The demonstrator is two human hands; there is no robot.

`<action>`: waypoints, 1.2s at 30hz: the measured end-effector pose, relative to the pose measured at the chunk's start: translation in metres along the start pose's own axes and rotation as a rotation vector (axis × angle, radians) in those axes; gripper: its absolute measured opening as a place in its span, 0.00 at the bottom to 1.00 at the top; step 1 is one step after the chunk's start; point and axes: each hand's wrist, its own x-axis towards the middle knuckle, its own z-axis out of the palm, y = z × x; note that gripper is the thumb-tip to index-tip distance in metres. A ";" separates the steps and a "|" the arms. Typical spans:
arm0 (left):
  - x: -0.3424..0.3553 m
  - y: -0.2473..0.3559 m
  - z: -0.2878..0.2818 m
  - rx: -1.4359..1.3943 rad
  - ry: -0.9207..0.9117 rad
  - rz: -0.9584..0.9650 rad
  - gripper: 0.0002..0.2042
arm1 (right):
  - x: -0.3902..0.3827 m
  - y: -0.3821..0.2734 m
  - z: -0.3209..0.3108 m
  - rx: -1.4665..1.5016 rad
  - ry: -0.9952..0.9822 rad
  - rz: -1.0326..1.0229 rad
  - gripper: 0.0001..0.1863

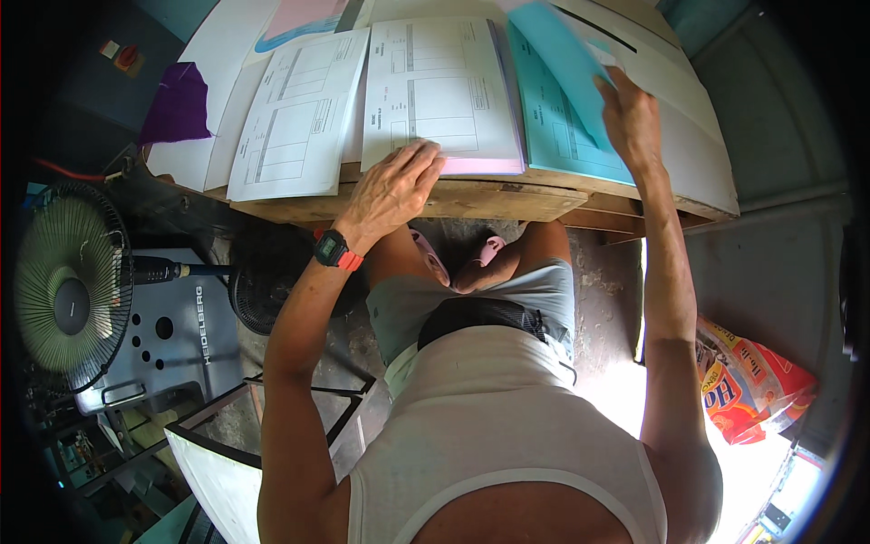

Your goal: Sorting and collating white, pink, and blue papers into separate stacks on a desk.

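Note:
My left hand (390,189) rests at the lower edge of the middle stack of white printed forms (437,86), fingers bent and together on it, with pink sheets showing beneath. My right hand (630,118) pinches a teal sheet (557,59), lifted at an angle from the teal stack (571,154) on the right. Another pile of white forms (299,109) lies to the left, slightly askew. All three piles are on a worktop with a wooden front (507,199).
A purple cloth (177,104) hangs at the worktop's left corner. A standing fan (71,290), grey machine panel (172,344) and metal frame (213,462) are left of me. A red plastic bag (752,385) sits low on the right, beside a grey wall (779,272).

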 end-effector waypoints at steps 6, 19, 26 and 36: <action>-0.003 0.004 0.006 0.073 0.086 0.028 0.15 | 0.020 -0.062 0.064 -0.175 -0.167 -0.326 0.13; 0.014 -0.002 -0.025 -0.185 -0.004 -0.280 0.04 | -0.036 -0.103 0.062 0.072 -0.531 -0.532 0.15; 0.040 0.034 -0.026 0.210 0.485 -0.116 0.06 | -0.005 -0.104 0.063 -0.068 -0.610 -0.407 0.15; 0.099 0.111 0.067 0.071 -0.093 -0.085 0.33 | 0.045 -0.039 0.016 -0.371 -0.324 -1.028 0.20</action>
